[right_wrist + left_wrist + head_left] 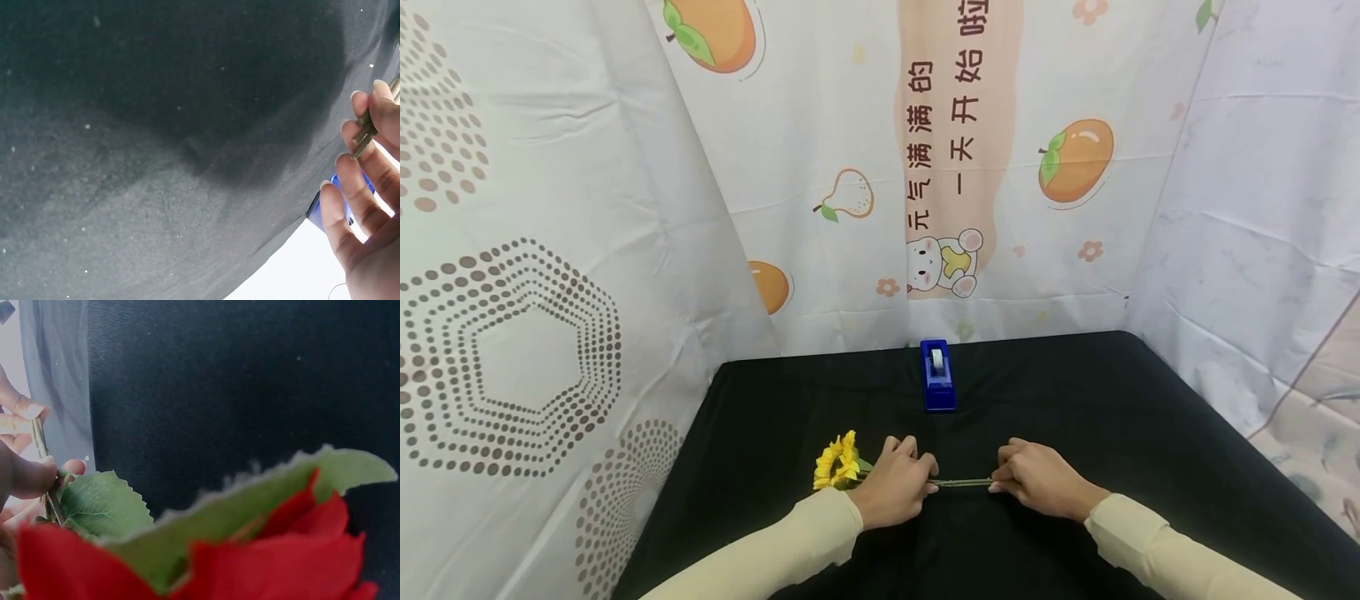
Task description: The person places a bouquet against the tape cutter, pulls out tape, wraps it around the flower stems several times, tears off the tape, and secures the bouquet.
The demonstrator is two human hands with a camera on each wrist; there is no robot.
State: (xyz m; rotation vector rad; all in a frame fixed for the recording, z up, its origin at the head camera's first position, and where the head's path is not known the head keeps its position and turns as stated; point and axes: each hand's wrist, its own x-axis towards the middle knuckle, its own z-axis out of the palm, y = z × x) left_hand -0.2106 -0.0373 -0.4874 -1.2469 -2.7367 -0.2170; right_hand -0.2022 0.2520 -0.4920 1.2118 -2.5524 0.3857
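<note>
A small bunch of flowers lies crosswise between the two hands. Its yellow sunflower [837,462] points left, and a red flower [281,565] with serrated green leaves [103,503] fills the bottom of the left wrist view. My left hand [897,483] grips the stems [964,482] just below the blooms. Farther right, my right hand [1037,477] pinches them near their cut ends [364,136] between thumb and fingers, its other fingers spread. The red bloom is hidden in the head view.
A blue tape dispenser [937,387] with a roll of clear tape stands behind the hands, near the far edge of the black-covered table [1060,383]. Printed white curtains [835,100] hang at the back and both sides.
</note>
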